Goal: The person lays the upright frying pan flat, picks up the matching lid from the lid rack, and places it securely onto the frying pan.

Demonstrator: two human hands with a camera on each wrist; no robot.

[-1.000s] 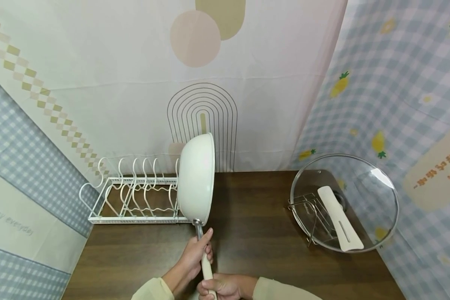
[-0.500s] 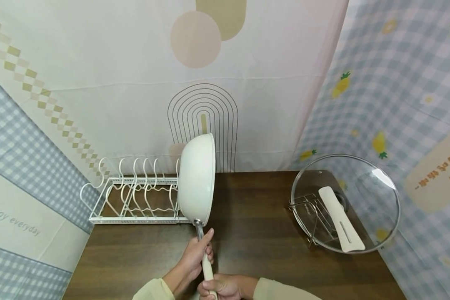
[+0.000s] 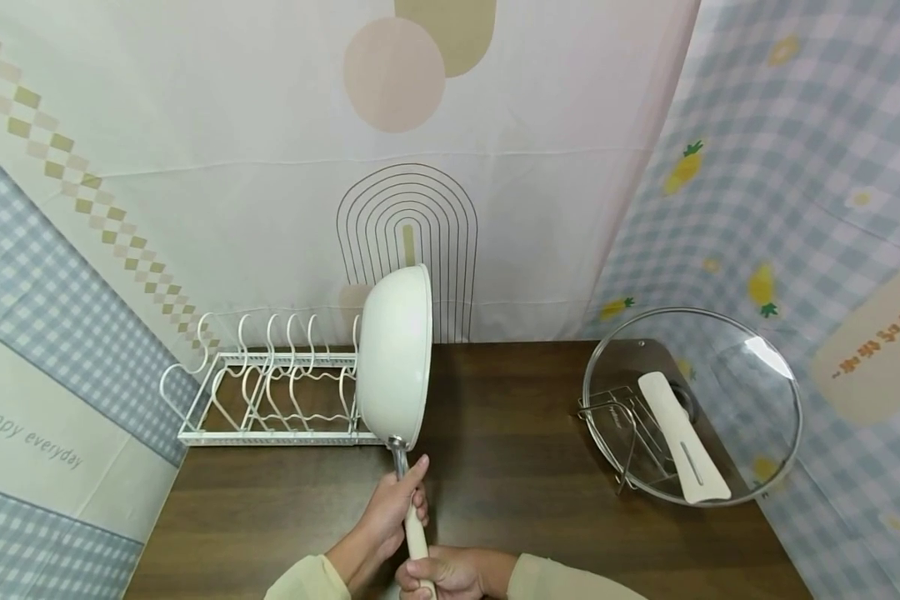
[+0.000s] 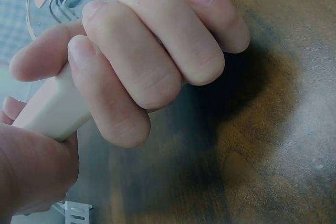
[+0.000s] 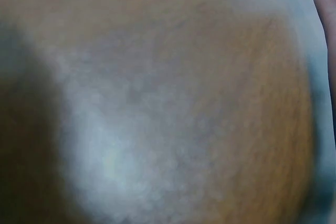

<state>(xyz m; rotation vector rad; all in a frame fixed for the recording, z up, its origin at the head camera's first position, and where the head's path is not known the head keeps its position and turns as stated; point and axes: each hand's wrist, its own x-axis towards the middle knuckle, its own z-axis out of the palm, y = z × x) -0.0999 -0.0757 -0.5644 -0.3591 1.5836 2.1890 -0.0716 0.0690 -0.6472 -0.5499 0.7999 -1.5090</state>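
Note:
A white wok (image 3: 394,358) stands on its side, rim facing right, at the right end of the white wire rack (image 3: 270,439). Its cream handle (image 3: 416,537) slants down toward me from a metal neck. My left hand (image 3: 384,510) grips the handle just below that neck, thumb along the top. Lower down, my right hand (image 3: 450,573) holds the handle's end. In the left wrist view, curled fingers (image 4: 142,56) wrap the pale handle (image 4: 60,108). The right wrist view is mostly blurred brown tabletop.
On the right, a glass lid (image 3: 750,400) with a cream handle (image 3: 682,437) leans tilted on a metal wire stand (image 3: 626,446). Patterned cloth (image 3: 540,242) hangs behind the brown table (image 3: 510,467) and along both sides.
Both hands keep their hold and the wok stays in place. Only a very slight shift of the whole head view shows.

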